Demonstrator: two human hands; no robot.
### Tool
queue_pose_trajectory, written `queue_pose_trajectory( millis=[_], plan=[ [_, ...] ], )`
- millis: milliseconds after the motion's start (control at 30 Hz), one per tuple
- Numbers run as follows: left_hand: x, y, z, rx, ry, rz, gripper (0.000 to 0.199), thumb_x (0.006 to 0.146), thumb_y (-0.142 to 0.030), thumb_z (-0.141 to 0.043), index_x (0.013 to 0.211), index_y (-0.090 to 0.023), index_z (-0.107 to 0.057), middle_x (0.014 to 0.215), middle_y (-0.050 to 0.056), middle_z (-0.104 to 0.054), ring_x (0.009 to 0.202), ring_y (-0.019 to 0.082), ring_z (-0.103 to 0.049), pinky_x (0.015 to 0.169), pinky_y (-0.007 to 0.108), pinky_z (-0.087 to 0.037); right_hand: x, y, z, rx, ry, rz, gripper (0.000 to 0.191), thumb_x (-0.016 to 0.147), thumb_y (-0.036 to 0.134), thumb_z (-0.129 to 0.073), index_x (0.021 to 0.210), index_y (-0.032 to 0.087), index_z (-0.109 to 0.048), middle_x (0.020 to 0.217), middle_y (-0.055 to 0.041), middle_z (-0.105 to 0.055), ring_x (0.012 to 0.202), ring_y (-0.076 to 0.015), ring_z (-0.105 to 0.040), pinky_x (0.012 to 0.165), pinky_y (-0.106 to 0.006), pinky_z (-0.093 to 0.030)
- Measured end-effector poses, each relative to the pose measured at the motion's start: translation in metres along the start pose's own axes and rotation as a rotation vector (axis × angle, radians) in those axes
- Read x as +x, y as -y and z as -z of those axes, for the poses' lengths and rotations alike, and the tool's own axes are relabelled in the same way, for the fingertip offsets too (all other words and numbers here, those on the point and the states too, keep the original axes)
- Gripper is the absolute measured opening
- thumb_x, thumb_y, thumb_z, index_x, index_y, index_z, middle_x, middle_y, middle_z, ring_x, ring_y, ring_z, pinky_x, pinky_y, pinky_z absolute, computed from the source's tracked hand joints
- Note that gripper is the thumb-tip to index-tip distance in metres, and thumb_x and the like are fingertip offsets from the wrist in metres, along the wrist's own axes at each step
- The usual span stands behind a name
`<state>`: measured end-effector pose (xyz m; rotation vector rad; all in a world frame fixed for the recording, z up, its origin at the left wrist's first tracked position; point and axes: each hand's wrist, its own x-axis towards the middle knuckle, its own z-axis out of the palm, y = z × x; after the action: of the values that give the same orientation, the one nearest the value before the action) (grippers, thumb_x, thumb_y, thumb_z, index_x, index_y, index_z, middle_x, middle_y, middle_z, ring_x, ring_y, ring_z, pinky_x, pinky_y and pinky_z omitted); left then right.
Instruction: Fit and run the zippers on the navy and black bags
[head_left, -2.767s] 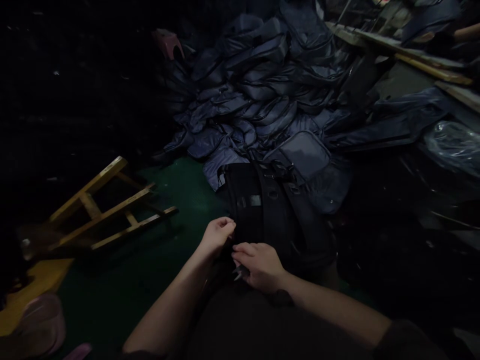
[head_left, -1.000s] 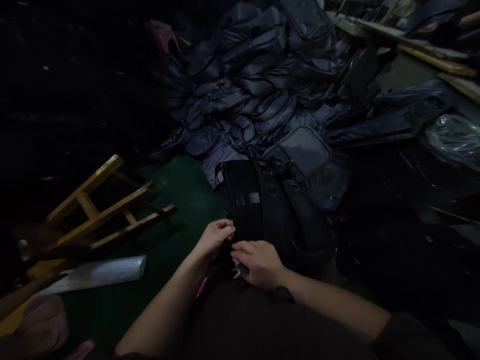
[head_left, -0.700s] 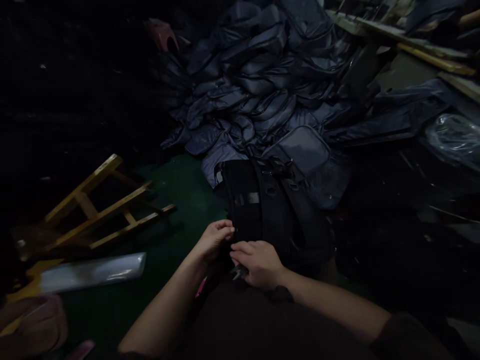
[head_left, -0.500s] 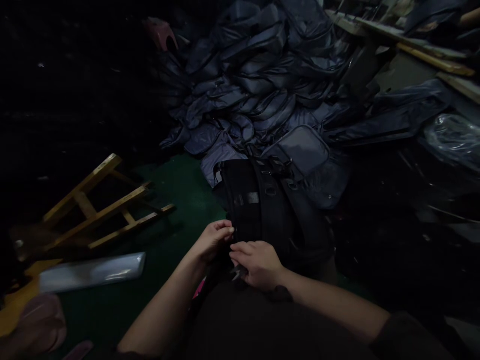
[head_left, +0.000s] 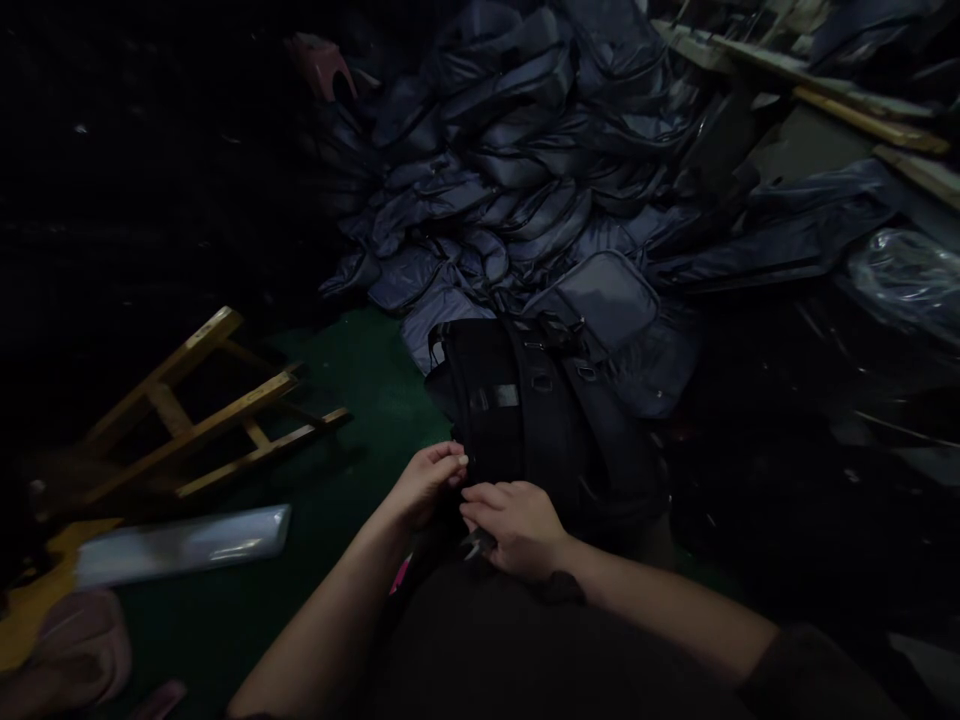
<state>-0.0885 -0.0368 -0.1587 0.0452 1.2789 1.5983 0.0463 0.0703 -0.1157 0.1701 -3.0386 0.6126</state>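
A black backpack (head_left: pixel 495 430) with straps and buckles lies in front of me, near the middle of the view. At its left edge my left hand (head_left: pixel 431 480) is closed in a pinch on that edge. Just to the right and lower, my right hand (head_left: pixel 514 525) is closed, its fingertips near the same edge. A small metal tool (head_left: pixel 478 545), perhaps snips, shows under the right hand's fingers and appears held in its palm. What the right fingertips pinch is too dark to make out.
Dark blue bags (head_left: pixel 510 150) form a large heap beyond the backpack. A wooden frame (head_left: pixel 225 425) and a plastic-wrapped roll (head_left: pixel 184 545) lie on the green floor at left. A pink stool (head_left: pixel 322 65) stands behind; clear plastic (head_left: pixel 907 275) is at right.
Both hands stay almost in place at the backpack's edge. The arm at the top right has left the view.
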Motion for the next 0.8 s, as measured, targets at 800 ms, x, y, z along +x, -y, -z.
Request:
queue_pose_trajectory(
  millis=[800],
  plan=[
    [-0.01,0.003,-0.012,-0.013,0.065,-0.003,0.017,0.06,-0.024,-0.067,0.067,-0.015,-0.055,0.061,-0.003,-0.053,0.055,0.008,-0.048,0.057,0.021,-0.037,-0.011,-0.001,-0.005,0.146,-0.276,-0.057,0.024,0.086,0.026,-0.05,0.106,0.025,-0.061,0.106,-0.0028,-0.063,0.088,-0.0143,-0.06,0.078,-0.027,-0.045]
  ],
)
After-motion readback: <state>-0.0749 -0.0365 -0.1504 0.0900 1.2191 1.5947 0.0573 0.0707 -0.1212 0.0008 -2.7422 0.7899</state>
